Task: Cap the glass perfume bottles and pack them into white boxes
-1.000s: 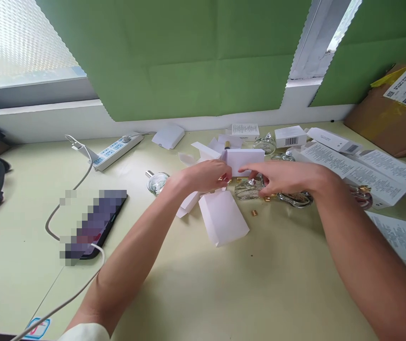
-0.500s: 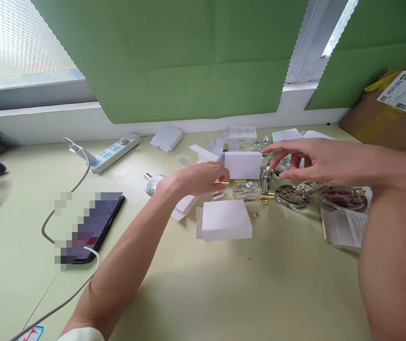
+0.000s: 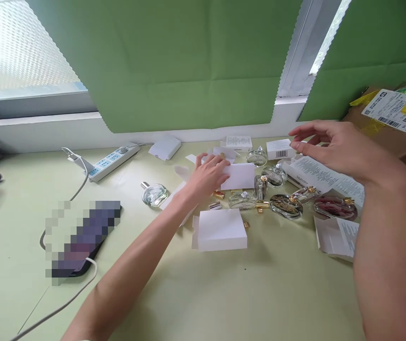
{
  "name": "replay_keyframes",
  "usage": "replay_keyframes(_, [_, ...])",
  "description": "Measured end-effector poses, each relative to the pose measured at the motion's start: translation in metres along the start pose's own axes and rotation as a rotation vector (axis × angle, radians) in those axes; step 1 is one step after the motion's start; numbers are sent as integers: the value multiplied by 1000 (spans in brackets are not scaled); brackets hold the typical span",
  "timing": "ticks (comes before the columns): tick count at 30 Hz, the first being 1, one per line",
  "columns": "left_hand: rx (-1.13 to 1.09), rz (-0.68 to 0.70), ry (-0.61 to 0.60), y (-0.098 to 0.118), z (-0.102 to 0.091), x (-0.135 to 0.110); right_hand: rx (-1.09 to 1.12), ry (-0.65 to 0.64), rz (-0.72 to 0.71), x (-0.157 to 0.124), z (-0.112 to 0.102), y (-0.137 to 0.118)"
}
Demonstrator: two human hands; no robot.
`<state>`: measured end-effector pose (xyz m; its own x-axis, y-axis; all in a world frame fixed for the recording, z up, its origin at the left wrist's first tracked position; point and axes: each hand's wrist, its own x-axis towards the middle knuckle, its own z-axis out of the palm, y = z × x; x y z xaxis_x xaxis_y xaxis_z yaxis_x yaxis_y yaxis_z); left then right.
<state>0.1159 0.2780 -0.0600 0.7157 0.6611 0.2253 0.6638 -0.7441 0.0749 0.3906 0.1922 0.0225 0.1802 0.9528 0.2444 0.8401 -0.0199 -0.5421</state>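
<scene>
My left hand (image 3: 208, 174) is at the left end of a standing white box (image 3: 239, 176), with its thumb in front and bent fingers along the top edge. My right hand (image 3: 334, 142) hovers over the right side, fingers apart and nothing between them. Its fingertips come near a small white box with a barcode (image 3: 281, 149); I cannot tell whether they touch. Below it lies a printed white carton (image 3: 325, 176). Several glass perfume bottles stand or lie between my hands, among them a dark patterned bottle (image 3: 286, 206) and a reddish bottle (image 3: 335, 207).
A closed white box (image 3: 222, 229) lies in front. A round clear bottle (image 3: 154, 194) lies left of my arm. Farther left are a power strip (image 3: 113, 162) and a phone (image 3: 85, 241) with a cable. A cardboard box (image 3: 398, 137) stands at the back right.
My right hand has moved from above the bottles rightward and back, uncovering the barcode box and printed carton. My left hand has shifted slightly onto the standing white box. The view has tilted a little.
</scene>
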Motion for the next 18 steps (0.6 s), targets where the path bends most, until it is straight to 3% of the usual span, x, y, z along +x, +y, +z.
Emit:
replay_keyframes(7, [-1, 3, -89, -11, 13, -4, 42, -52, -46, 1, 5, -2])
replay_keyframes(13, [77, 7, -56, -8, 17, -6, 42, -108, -59, 2, 10, -6])
replay_keyframes(18, [32, -41, -35, -9, 5, -3, 38, -107, -69, 2, 9, -7])
